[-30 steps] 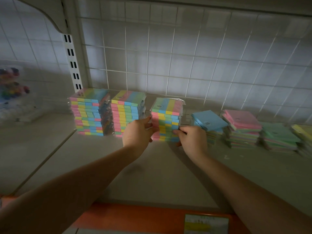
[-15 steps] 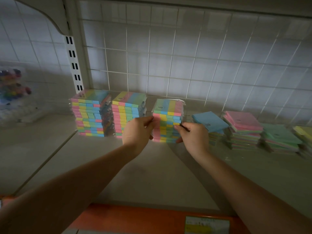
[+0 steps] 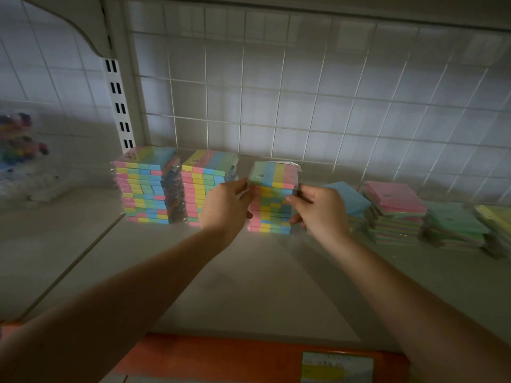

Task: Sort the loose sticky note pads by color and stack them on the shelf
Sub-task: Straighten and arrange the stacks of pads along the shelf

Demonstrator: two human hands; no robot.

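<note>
On the pale matte shelf (image 3: 249, 286), backed by a white wire grid panel (image 3: 304, 106), both hands clasp the third tall stack of film-wrapped, four-coloured striped sticky note pads (image 3: 272, 199). The left hand (image 3: 225, 210) curls its fingers against the stack's left side near the top; the right hand (image 3: 320, 211) pinches the right side with thumb and fingers, so each grip is closed on that stack, which stands on the shelf between them.

Just left of the left grip stands a second striped pad stack (image 3: 204, 183), partly hidden by the hand, and beyond it a first striped pad stack (image 3: 143, 189), both upright blocks of square pads.

Right of the right grip lie lower, looser piles: a blue-topped pad pile (image 3: 348, 197), tilted, then a pink-topped pad pile (image 3: 395, 200), a green-topped pad pile (image 3: 453, 219) and a yellow-topped pad pile (image 3: 497, 217) at the frame's edge.

Far left, a clear plastic container (image 3: 22, 161) holds blurred multicoloured items.
</note>
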